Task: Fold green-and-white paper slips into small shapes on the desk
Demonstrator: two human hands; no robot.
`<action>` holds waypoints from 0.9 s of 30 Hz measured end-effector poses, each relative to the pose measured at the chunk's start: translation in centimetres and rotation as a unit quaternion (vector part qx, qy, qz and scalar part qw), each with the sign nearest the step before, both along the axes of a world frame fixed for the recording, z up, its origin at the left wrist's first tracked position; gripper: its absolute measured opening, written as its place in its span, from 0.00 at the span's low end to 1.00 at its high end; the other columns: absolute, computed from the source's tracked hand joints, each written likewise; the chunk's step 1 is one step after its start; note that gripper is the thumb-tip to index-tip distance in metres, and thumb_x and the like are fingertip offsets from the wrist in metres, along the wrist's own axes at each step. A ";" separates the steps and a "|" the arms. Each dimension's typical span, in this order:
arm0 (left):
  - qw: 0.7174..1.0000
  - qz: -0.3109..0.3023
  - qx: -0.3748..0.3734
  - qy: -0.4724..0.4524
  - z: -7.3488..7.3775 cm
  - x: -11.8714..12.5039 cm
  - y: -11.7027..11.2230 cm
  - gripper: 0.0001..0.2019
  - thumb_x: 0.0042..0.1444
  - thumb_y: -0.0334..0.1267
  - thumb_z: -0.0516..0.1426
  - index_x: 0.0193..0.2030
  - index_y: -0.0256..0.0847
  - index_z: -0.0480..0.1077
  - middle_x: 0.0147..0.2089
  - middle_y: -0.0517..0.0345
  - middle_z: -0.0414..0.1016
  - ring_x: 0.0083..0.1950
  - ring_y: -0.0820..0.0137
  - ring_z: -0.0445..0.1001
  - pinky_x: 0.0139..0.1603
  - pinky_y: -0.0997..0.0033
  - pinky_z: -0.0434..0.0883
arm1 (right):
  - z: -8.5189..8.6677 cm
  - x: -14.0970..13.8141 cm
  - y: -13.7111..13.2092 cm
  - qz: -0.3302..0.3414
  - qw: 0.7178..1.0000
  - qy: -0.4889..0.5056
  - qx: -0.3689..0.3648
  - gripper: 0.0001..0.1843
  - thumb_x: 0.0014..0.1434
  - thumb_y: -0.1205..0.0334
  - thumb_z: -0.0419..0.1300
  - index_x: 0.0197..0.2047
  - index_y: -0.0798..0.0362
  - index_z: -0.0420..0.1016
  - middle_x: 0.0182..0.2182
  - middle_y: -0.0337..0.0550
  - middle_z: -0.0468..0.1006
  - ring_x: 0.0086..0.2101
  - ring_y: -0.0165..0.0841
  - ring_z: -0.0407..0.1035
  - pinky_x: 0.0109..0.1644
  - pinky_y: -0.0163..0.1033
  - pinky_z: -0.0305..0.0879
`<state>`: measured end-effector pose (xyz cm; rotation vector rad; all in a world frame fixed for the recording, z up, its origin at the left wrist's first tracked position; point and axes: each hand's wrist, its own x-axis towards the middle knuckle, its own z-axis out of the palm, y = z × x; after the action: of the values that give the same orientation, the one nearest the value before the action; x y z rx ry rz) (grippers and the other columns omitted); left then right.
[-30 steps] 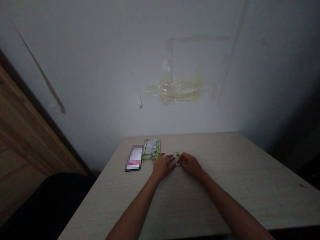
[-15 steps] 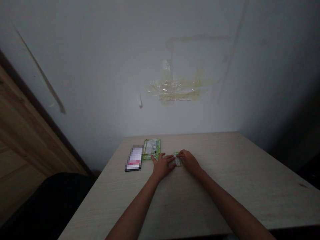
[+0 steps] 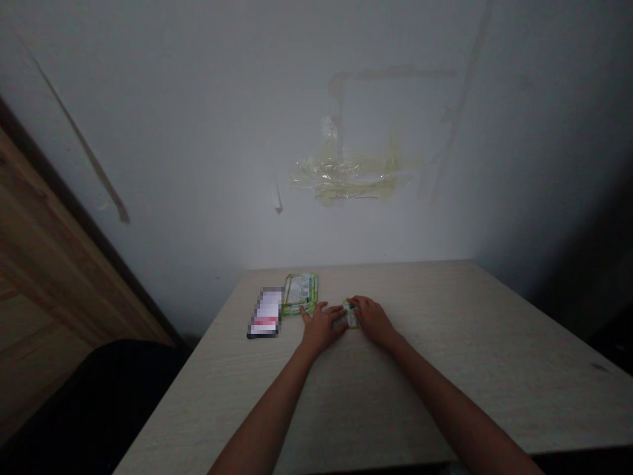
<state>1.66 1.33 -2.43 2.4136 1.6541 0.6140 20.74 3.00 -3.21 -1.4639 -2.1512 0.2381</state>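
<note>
A small flat green-and-white packet [image 3: 351,320] lies on the table between my hands. From the left, my left hand [image 3: 323,327] rests palm down with its fingers spread, their tips at the packet's left edge. My right hand [image 3: 372,319] comes in from the other side, its fingers curled together over the packet's upper right part and partly hiding it. Just beyond my left thumb is a pile of larger green-and-white packets [image 3: 301,290]; I cannot make out their print.
A phone [image 3: 266,315] with a blurred-out screen lies left of the pile. The pale wooden table [image 3: 445,316] meets a grey wall [image 3: 198,165] bearing peeling clear tape [image 3: 346,178]. A dark chair-like shape [image 3: 99,402] stands left of the table, near wooden boards [image 3: 49,251].
My right fingers have shifted slightly up and left over the top of the small packet. My left hand, the pile and the phone stay practically where they were.
</note>
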 end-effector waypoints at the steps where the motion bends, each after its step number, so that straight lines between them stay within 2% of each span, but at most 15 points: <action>1: 1.000 0.001 0.000 -0.003 0.0 0.0 0.0 0.18 0.57 0.53 0.55 0.56 0.67 0.68 0.61 0.65 0.70 0.67 0.51 0.55 0.60 0.21 0.25 | 0.0 0.0 0.0 0.003 1.000 0.005 0.005 0.21 0.65 0.67 0.48 0.60 0.52 0.65 0.57 0.50 0.69 0.56 0.38 0.62 0.60 0.43 0.56; 7: 1.000 0.006 0.006 -0.010 0.2 -0.2 -0.2 0.16 0.59 0.48 0.55 0.53 0.66 0.70 0.61 0.66 0.70 0.68 0.53 0.54 0.60 0.22 0.26 | -0.8 0.9 0.1 0.042 0.995 0.092 0.027 0.19 0.59 0.69 0.53 0.53 0.55 0.69 0.51 0.50 0.73 0.53 0.37 0.64 0.60 0.44 0.59; 14: 0.999 0.037 0.011 -0.014 0.5 -0.1 -0.4 0.15 0.57 0.53 0.56 0.51 0.62 0.72 0.61 0.63 0.70 0.66 0.53 0.56 0.62 0.24 0.27 | -1.1 1.6 0.1 0.053 0.980 0.179 0.063 0.16 0.56 0.68 0.57 0.49 0.53 0.70 0.42 0.47 0.76 0.49 0.38 0.67 0.58 0.48 0.62; 17: 0.999 0.032 0.012 -0.021 0.7 -0.2 -0.4 0.15 0.58 0.52 0.56 0.51 0.62 0.72 0.60 0.62 0.71 0.65 0.54 0.57 0.61 0.24 0.27 | -1.1 1.6 0.0 0.055 0.980 0.178 0.067 0.16 0.56 0.67 0.57 0.49 0.53 0.71 0.40 0.46 0.76 0.47 0.38 0.67 0.57 0.48 0.63; 22: 0.999 0.013 0.007 -0.032 1.1 -0.4 -0.5 0.14 0.56 0.52 0.57 0.50 0.62 0.73 0.57 0.62 0.73 0.63 0.55 0.59 0.61 0.23 0.29 | -1.2 1.5 0.0 0.038 0.987 0.130 0.082 0.18 0.57 0.62 0.60 0.51 0.54 0.71 0.46 0.50 0.74 0.49 0.41 0.65 0.57 0.49 0.62; 27: 0.999 0.003 0.004 -0.034 1.3 -0.4 -0.7 0.14 0.55 0.51 0.58 0.49 0.62 0.73 0.55 0.62 0.74 0.63 0.56 0.59 0.62 0.24 0.27 | -1.0 1.4 -0.2 0.051 0.993 0.071 0.082 0.19 0.59 0.59 0.60 0.53 0.53 0.73 0.48 0.52 0.73 0.52 0.41 0.62 0.58 0.50 0.60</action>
<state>1.22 0.67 -1.17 2.3648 1.6364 0.6966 22.17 2.79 -4.20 -1.2103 -2.0797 0.1904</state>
